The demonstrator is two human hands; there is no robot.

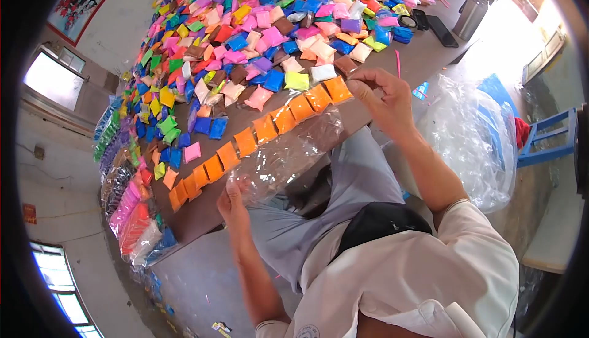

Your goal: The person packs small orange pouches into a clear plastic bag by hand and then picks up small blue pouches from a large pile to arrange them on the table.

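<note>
A long row of small orange packets (265, 129) runs diagonally along the near side of the table. My right hand (388, 98) is at its upper right end, thumb and fingers pinched together at the edge of the last packet. A clear plastic bag (288, 157) hangs below the row, see-through and wrinkled. My left hand (233, 202) grips the bag's lower left part, with thumb and fingers closed on the film. Close to my right fingertips lie a brown packet (345, 66) and a white packet (323, 73).
A large heap of colourful packets (257, 37) covers the table (423, 62). Filled bags (132, 215) hang at its left edge. A phone (442, 31) and a steel flask (471, 15) stand at the back right. Right of me are a big clear sack (466, 147) and a blue stool (549, 135).
</note>
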